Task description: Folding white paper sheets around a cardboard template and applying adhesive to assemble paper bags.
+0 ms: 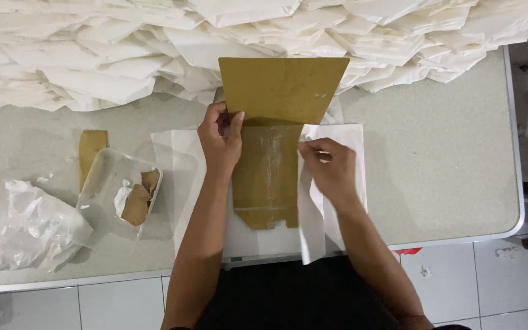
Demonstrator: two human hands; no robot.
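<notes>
Nearest the camera, a tiled floor (123, 302) is seen below the counter (435, 171), whose rounded pale edge runs along the bottom of the view. Two bare forearms are extended from the lower edge over a sheet of white paper (258, 241) laid flat on the counter. A brown cardboard template (267, 177) is laid on this sheet, its narrow end pointed toward the person and its wide end lifted or folded up at the far side.

The right hand (331, 171) is placed on a folded flap of white paper (313, 226) just beside the template's right edge; the grip is pressed together, the flap's upper edge being pinched between thumb and fingertips. The left hand (220, 142) is set at the template's left edge, where the wide part begins; its grip is closed on that edge, thumb and fingers curled round it.

To the left, a clear plastic tray (114, 183) is seen, holding a brown and white scrap, with a strip of brown card (91, 146) partly under it. A crumpled clear plastic bag (32, 226) lies further left, near the counter's edge.

Farthest away, a large heap of folded white paper pieces (154, 43) is piled across the back of the counter, touching the template's upper edge.
</notes>
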